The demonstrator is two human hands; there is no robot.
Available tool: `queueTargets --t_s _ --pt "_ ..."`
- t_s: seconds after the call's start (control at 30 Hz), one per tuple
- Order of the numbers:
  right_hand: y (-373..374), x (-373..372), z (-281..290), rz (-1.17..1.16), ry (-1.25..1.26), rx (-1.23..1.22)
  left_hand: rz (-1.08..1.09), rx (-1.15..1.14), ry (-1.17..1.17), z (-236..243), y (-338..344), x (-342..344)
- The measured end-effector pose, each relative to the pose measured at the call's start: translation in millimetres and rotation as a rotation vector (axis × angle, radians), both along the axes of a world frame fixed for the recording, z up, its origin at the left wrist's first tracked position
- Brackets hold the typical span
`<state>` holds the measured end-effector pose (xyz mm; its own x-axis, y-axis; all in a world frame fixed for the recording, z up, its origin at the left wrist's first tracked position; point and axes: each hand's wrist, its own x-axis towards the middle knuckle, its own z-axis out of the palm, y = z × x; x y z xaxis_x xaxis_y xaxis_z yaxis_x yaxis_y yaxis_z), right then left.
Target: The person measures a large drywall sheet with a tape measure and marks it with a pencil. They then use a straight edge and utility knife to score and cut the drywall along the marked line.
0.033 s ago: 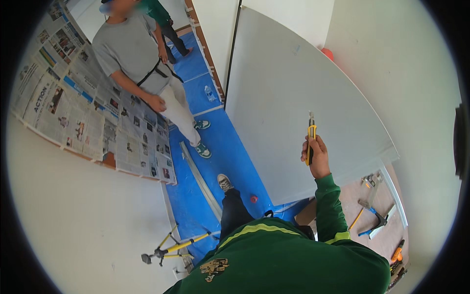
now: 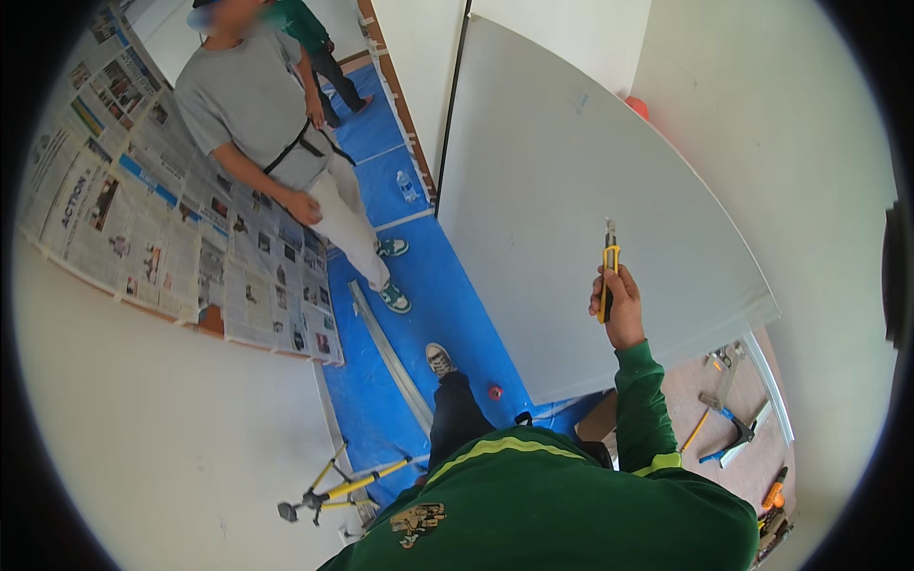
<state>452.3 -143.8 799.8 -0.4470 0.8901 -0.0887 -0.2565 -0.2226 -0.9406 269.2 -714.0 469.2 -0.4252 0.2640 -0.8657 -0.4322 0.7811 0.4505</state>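
My right hand (image 2: 624,309), in a green sleeve, grips a yellow and black utility knife (image 2: 610,255), held upright in the picture with its metal tip toward the top. Behind it stands a large grey panel (image 2: 543,171), set against the white walls; whether the tip touches it I cannot tell. My left hand is not in view.
A person in grey (image 2: 248,105) stands by a newspaper-covered panel (image 2: 114,219), another person (image 2: 333,76) beyond. Blue sheeting (image 2: 476,324) covers the floor, with a metal strip (image 2: 390,352), red tape roll (image 2: 495,391), bottle (image 2: 407,186) and yellow tripod (image 2: 343,490). Tools (image 2: 733,428) lie at right.
My right hand and the knife have shifted very slightly to the right and downward in the picture. The person in grey appears very slightly farther left.
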Motion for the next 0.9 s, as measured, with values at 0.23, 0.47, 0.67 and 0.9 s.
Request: queueTargets --t_s 0.23,0.47,0.67,0.9 --pt "101 -121 22 -0.261 -0.086 0.096 -0.174 0.036 0.076 -16 79 -214" --pt "167 -234 44 -0.368 -0.099 0.198 -0.753 0.066 0.796 4 206 -471" --pt "189 -278 8 -0.393 -0.151 0.123 -0.375 0.581 0.510 142 391 -549" --pt "222 -321 -12 -0.472 -0.306 0.144 -0.678 0.860 0.501 291 657 -609"
